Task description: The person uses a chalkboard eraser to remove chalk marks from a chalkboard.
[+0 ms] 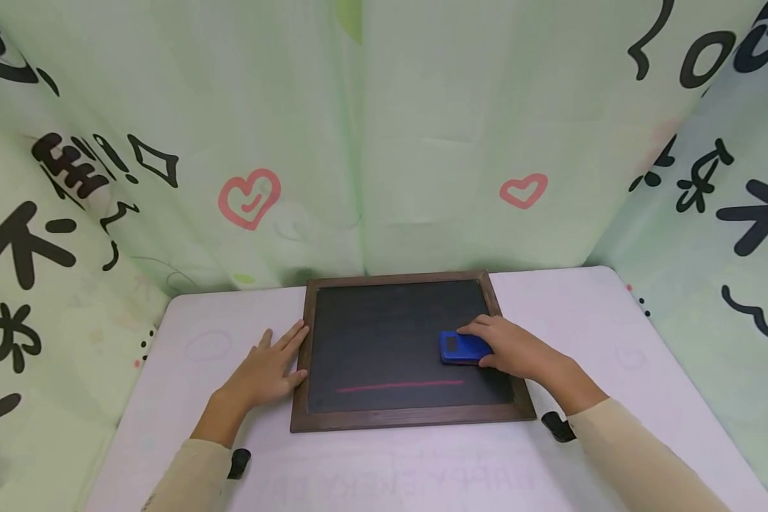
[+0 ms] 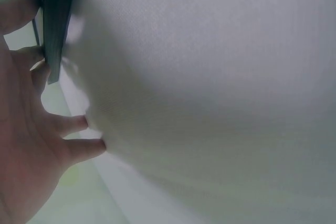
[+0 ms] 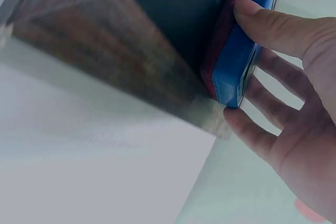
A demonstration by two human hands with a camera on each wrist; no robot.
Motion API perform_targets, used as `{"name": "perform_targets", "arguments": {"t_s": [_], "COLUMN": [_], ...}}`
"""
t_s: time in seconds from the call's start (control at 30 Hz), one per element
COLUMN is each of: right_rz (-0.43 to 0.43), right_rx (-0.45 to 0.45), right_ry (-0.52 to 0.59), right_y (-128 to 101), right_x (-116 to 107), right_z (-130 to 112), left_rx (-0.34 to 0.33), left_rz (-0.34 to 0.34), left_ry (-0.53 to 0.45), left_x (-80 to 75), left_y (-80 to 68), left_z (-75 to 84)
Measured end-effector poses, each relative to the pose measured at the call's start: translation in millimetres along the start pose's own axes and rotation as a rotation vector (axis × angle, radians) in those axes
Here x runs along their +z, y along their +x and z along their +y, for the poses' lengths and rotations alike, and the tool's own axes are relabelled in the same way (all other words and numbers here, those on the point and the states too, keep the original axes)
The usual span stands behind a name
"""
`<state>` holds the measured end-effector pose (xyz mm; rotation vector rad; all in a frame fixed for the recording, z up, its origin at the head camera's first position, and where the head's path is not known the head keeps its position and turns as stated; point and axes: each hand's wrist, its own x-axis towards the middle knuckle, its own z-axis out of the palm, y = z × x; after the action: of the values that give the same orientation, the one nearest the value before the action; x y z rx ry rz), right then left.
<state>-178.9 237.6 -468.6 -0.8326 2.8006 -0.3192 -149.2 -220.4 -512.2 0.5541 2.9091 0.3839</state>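
Observation:
A small chalkboard [image 1: 384, 334] in a dark wooden frame [image 1: 409, 418] lies flat on the white table [image 1: 582, 306]. A red chalk line [image 1: 400, 386] runs along its lower part. My right hand [image 1: 515, 348] grips a blue eraser [image 1: 462, 348] set on the board above the line's right end; in the right wrist view the eraser [image 3: 247, 51] shows a red felt underside, with the thumb [image 3: 273, 22] on one side and fingers on the other. My left hand [image 1: 269, 370] lies flat on the table with its fingers straight against the frame's left edge [image 2: 55, 19].
Pale green curtains [image 1: 358, 142] with black lettering and pink hearts close in the table at the back and both sides. The table's bare surface stretches left, right and in front of the board. Beige sleeves [image 1: 633, 455] cover both forearms.

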Motion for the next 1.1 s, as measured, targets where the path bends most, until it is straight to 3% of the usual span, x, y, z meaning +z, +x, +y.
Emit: {"name": "perform_targets", "arguments": {"t_s": [0.43,0.9,1.1], "right_rz": [0.029,-0.088,-0.083], "right_rx": [-0.023,-0.049,-0.054], "right_ry": [0.013,0.112,0.094], "right_y": [-12.1,-35.6,-39.4], "right_x": [5.0,5.5,6.6], "right_z": [1.8,-9.8,-12.5], "left_rx": [-0.002,0.002,0.005], "left_rz": [0.005,0.004,0.001], "left_ry": [-0.001,0.008,0.009], "left_x": [1.9,0.0,2.2], "left_y": [1.1,1.1,2.6], "left_z": [-1.3,-1.4,-2.5]}}
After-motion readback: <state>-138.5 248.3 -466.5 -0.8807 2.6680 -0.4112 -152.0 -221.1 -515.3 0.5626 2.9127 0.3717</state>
